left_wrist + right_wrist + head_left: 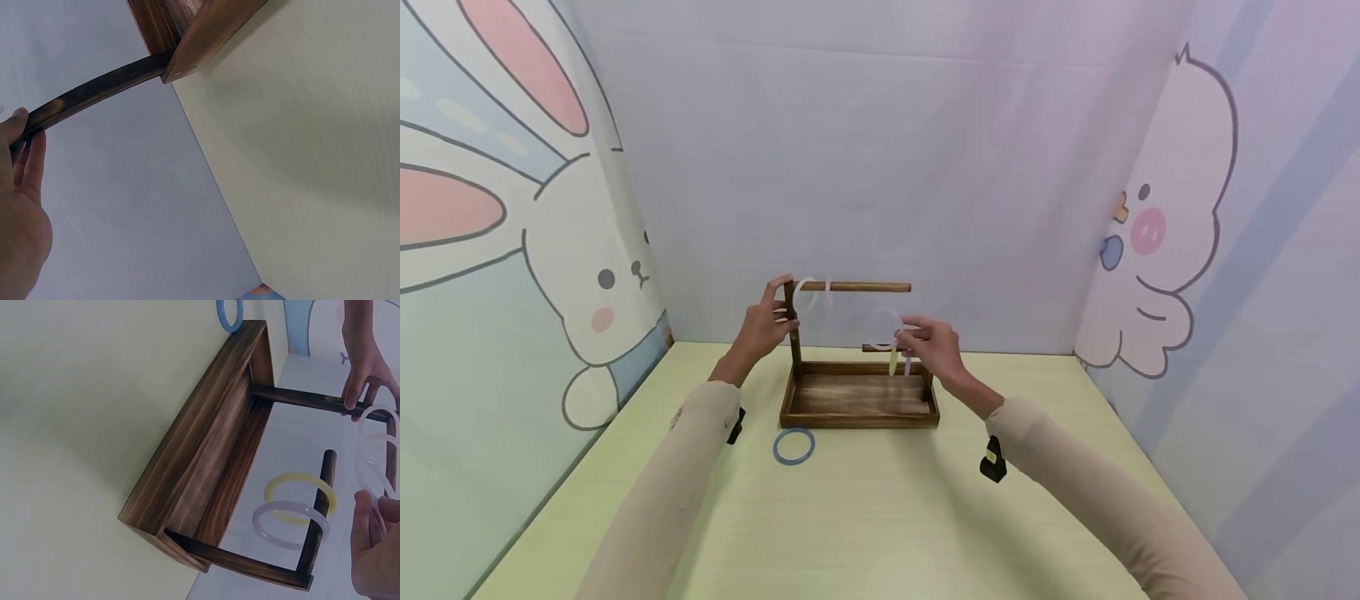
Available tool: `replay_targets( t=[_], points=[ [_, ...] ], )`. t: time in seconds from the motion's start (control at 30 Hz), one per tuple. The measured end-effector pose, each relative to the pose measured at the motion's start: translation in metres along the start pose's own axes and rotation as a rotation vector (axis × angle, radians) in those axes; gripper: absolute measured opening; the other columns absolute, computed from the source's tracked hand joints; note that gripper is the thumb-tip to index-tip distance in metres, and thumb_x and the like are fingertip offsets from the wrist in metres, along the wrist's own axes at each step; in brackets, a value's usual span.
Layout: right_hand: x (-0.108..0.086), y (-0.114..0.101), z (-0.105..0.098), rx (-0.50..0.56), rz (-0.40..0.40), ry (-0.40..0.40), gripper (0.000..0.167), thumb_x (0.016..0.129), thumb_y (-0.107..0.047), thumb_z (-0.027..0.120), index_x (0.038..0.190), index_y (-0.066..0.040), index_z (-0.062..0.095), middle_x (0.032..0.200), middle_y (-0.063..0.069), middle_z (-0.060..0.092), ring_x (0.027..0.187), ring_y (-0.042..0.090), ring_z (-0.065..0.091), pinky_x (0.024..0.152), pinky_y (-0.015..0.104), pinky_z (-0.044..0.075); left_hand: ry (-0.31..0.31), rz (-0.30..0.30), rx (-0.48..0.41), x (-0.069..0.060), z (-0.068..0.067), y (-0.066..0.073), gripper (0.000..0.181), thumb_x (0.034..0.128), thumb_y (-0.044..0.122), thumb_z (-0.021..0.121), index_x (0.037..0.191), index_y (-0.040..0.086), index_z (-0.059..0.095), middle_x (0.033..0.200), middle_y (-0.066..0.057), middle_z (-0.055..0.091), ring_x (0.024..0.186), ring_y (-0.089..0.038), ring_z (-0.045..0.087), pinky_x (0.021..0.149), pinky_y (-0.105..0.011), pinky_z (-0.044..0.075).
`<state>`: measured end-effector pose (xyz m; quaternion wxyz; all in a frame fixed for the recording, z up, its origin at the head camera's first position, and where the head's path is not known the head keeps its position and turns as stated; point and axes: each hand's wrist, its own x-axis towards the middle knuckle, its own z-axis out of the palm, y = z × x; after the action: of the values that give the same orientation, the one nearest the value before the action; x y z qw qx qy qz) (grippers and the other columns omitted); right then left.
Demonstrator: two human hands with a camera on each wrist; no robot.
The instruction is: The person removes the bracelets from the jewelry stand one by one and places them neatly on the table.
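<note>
Two hands [765, 327] [934, 345] grip; the right partly hides the lower bar [870, 347].

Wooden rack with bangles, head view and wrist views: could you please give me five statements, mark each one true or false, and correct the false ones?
1. The left hand grips the taller post. True.
2. The blue bangle hangs on the lower bar. False: the blue bangle lies on the table.
3. The yellow bangle hangs on the lower bar. True.
4. The right hand is empty. False: the right hand pinches a whitish bangle.
5. A pale pink bangle hangs on the upper bar. True.
</note>
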<state>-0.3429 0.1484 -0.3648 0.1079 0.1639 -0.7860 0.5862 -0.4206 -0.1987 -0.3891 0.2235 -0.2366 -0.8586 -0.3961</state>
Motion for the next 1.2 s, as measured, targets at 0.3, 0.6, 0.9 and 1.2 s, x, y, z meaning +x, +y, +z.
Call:
replay_targets(
  t=[0.3, 0.6, 0.9, 1.2],
  points=[
    [-0.012, 0.001, 0.014, 0.000, -0.021, -0.074, 0.035, 0.101, -0.005, 0.068, 0.135, 0.004, 0.066, 0.112, 0.027, 0.074, 0.098, 0.042, 0.075, 0.081, 0.049, 0.064, 0.000, -0.011, -0.007, 0.000, -0.001, 0.001, 0.088, 0.0933, -0.005, 0.074, 0.161, 0.025, 0.026, 0.125, -0.032, 0.067, 0.112, -0.043, 0.070, 0.090, -0.055, 0.061],
    [-0.028, 0.012, 0.031, 0.006, 0.011, -0.151, 0.036, 0.102, -0.006, 0.067, 0.137, 0.002, 0.065, 0.114, 0.026, 0.074, 0.097, 0.039, 0.075, 0.073, 0.031, 0.065, -0.002, -0.018, 0.006, 0.000, -0.001, 0.003, 0.088, 0.0931, -0.004, 0.075, 0.161, 0.025, 0.026, 0.125, -0.031, 0.068, 0.113, -0.042, 0.070, 0.091, -0.054, 0.061],
    [-0.041, 0.022, 0.045, 0.031, 0.059, -0.191, 0.031, 0.100, -0.006, 0.070, 0.130, 0.000, 0.071, 0.109, 0.020, 0.077, 0.096, 0.041, 0.075, 0.072, 0.033, 0.065, -0.003, -0.035, 0.003, 0.000, -0.001, 0.003, 0.090, 0.0928, -0.005, 0.075, 0.161, 0.028, 0.025, 0.126, -0.032, 0.067, 0.113, -0.042, 0.070, 0.092, -0.055, 0.060],
    [-0.058, 0.039, 0.057, 0.056, 0.088, -0.246, 0.030, 0.099, 0.001, 0.069, 0.128, 0.004, 0.070, 0.108, 0.026, 0.075, 0.089, 0.036, 0.078, 0.080, 0.054, 0.063, -0.002, -0.028, 0.008, -0.001, -0.001, 0.003, 0.088, 0.0931, -0.004, 0.075, 0.161, 0.025, 0.026, 0.126, -0.030, 0.068, 0.112, -0.041, 0.071, 0.091, -0.053, 0.061]
  ],
)
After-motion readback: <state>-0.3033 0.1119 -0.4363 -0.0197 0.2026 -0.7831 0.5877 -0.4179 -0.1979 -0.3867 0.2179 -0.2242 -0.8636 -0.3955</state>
